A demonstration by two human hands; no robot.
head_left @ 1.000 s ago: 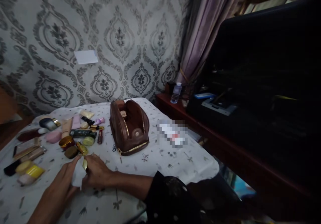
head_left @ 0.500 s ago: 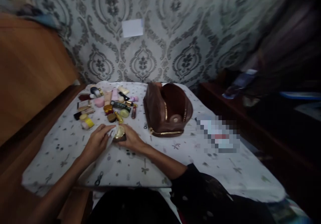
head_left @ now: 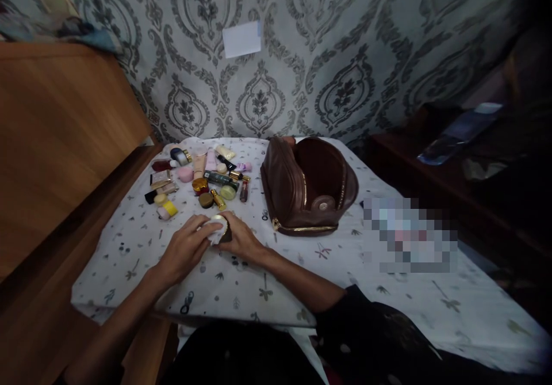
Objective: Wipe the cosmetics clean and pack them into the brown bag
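Note:
My right hand (head_left: 241, 238) grips a dark round jar (head_left: 225, 233) with a gold rim, above the near part of the table. Pinched in my left hand (head_left: 185, 246) is a white wipe (head_left: 213, 229), which lies against the jar's lid and covers part of it. Just beyond my hands lie several cosmetics, among them a brown-lidded jar (head_left: 206, 201), a gold tube (head_left: 218, 199), a red jar with a gold lid (head_left: 200, 186) and a pale green jar (head_left: 227, 192). A brown bag (head_left: 282, 186) stands unzipped to their right.
The table bears a white patterned cloth (head_left: 241, 284). A blurred-out item (head_left: 407, 232) lies on it at the right. Behind is a patterned wall with a white paper (head_left: 242, 39). A wooden cabinet (head_left: 64, 137) stands at the left, and a clear plastic item (head_left: 459, 134) is at the right.
My left hand has brought the wipe over the jar's lid, which showed more before. The whole view has shifted, so the table and bag appear farther right.

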